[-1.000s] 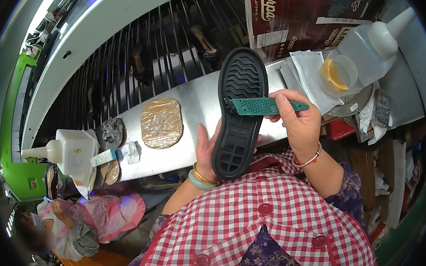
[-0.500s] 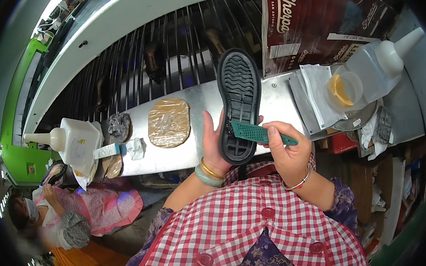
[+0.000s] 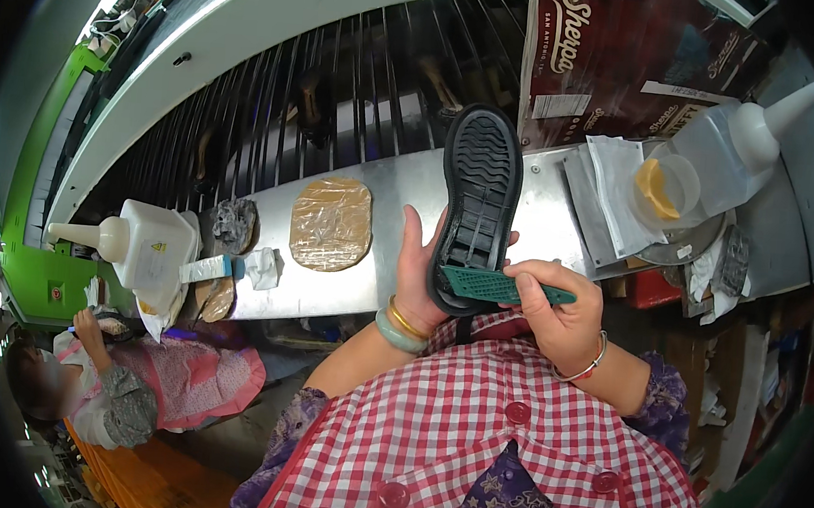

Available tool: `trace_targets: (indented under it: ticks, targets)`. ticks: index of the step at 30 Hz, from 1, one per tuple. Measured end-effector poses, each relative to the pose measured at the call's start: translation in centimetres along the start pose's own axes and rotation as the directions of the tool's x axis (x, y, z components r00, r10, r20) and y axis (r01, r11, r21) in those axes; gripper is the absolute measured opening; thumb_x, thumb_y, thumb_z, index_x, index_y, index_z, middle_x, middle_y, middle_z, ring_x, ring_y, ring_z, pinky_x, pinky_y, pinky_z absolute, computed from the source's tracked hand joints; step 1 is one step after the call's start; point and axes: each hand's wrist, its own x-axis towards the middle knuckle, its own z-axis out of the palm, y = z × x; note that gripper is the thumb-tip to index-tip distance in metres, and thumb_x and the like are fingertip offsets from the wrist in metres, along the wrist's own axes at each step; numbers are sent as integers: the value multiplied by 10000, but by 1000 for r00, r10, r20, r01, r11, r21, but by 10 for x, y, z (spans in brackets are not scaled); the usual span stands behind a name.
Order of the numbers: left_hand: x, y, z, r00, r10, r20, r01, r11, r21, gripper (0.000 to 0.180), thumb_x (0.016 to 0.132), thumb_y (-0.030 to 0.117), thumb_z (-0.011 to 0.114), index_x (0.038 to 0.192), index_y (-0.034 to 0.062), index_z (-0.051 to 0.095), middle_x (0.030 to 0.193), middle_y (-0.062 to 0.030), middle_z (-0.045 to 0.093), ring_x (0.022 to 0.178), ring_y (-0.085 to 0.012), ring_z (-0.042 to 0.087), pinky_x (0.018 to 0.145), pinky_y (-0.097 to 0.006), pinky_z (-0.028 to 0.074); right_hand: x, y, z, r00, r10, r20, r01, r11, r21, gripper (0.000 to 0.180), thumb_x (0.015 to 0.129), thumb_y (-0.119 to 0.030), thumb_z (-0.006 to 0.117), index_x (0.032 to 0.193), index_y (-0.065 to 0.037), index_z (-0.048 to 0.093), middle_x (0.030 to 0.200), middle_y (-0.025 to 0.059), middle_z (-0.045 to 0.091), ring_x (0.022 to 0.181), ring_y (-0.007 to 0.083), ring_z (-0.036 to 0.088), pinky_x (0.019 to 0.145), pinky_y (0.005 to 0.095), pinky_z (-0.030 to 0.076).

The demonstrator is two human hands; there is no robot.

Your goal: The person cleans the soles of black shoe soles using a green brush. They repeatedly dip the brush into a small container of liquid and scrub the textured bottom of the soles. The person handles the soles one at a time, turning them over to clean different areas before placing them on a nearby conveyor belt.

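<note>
My left hand (image 3: 417,272) supports a black shoe sole (image 3: 485,170) from beneath, palm up, with the thumb apart on its left side and fingertips showing at its right edge. The sole stands lengthwise away from me, its ridged and gridded hollow face up. Between thumb and fingers, my right hand (image 3: 559,312) grips a flat green plastic brush (image 3: 490,286) with a dimpled handle. The brush lies across the near, heel part of the sole; its bristles cannot be made out against the black.
On the metal bench (image 3: 398,183) are a film-wrapped brown pad (image 3: 332,223), a white spouted bottle (image 3: 157,251) and crumpled wipes (image 3: 262,268). A clear spouted bottle (image 3: 716,158) and cup (image 3: 668,189) stand right. Behind are a rod conveyor (image 3: 275,122) and box (image 3: 619,56). Another person (image 3: 133,395) sits left.
The brush has moved nearer to me along the sole, down over the heel. Sole and both hands sit slightly farther right in the view, which has itself shifted a little.
</note>
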Motion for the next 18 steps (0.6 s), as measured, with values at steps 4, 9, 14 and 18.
trace_targets:
  ticks: [4, 9, 14, 18]
  targets:
    - [-3, 3, -4, 996, -65, 59, 63, 998, 30, 826, 845, 729, 172, 1395, 123, 281, 1321, -195, 426, 1184, -362, 473, 931, -529, 458, 5, -7, -8, 992, 25, 127, -17, 998, -58, 132, 878, -52, 560, 943, 33, 637, 750, 93, 653, 641, 122, 635, 573, 225, 491]
    - [-8, 4, -4, 995, -102, 10, 101, 991, 92, 980, 812, 775, 188, 1341, -34, 349, 1269, -230, 483, 1134, -315, 530, 972, -426, 439, 14, -14, -10, 970, 76, 232, -87, 996, 38, 142, 894, -61, 556, 949, 41, 640, 814, 89, 649, 678, 116, 632, 583, 221, 512]
    - [-13, 8, -5, 985, -166, 46, 163, 984, 70, 884, 840, 739, 205, 1404, 62, 271, 1293, -167, 471, 1125, -254, 543, 948, -382, 469, 25, -25, -12, 907, 264, 328, -298, 953, 59, 164, 900, -95, 568, 957, 42, 638, 843, 78, 649, 673, 99, 628, 564, 202, 506]
    - [-15, 12, -7, 974, -220, 47, 214, 972, 96, 931, 822, 763, 183, 1381, 30, 305, 1297, -194, 458, 1108, -281, 549, 938, -379, 469, 40, -30, -11, 838, 349, 419, -385, 923, 3, 191, 904, -143, 574, 952, 28, 644, 824, 64, 649, 623, 89, 618, 533, 184, 485]
